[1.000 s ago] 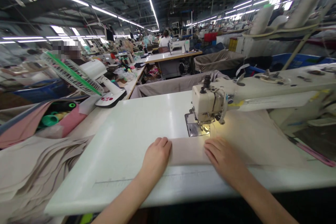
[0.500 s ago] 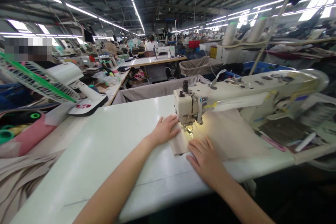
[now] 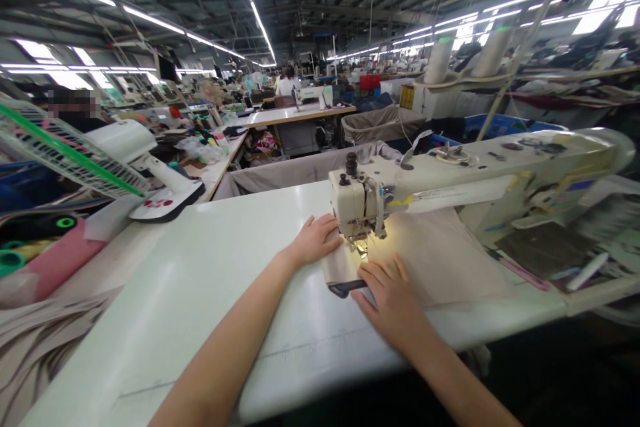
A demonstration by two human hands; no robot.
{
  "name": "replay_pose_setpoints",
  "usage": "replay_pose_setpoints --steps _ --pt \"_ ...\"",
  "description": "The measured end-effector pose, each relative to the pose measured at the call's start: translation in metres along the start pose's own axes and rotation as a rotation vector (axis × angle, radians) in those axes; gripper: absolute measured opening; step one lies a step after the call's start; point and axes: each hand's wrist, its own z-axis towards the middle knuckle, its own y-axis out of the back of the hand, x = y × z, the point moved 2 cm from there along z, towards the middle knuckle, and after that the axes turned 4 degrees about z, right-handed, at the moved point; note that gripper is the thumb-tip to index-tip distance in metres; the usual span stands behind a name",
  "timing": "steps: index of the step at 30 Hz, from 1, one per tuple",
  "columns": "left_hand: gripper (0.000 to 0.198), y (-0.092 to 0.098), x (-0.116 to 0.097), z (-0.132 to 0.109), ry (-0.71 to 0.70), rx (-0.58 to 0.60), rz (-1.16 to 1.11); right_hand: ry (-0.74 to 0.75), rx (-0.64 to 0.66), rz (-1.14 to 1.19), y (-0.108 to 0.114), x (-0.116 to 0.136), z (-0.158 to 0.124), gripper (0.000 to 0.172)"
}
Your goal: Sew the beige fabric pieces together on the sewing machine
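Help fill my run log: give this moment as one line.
left hand: at left edge of beige fabric | right hand: palm-down on fabric | sewing machine: lit underneath

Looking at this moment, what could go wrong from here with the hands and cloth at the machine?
The right hand lies on the beige cloth close to the lit needle area; a finger might stray under it.

The left hand is right beside the sewing machine head, so it could get knocked or crowded there.

A dark strip shows at the cloth's near edge; if loose, which I can't tell, it might fold under.
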Motion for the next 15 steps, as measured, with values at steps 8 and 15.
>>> replay_pose_setpoints --steps 8,15 --pt "0.042 -0.0009 0.0014 0.0022 -0.001 -0.014 -0.008 -0.005 0.006 -0.022 -0.0009 -0.0009 -0.0010 0.020" --pt "0.039 0.0003 0.0039 0.0056 -0.044 -0.031 0.009 0.004 0.063 -0.015 0.0038 -0.0007 0.0032 0.020"
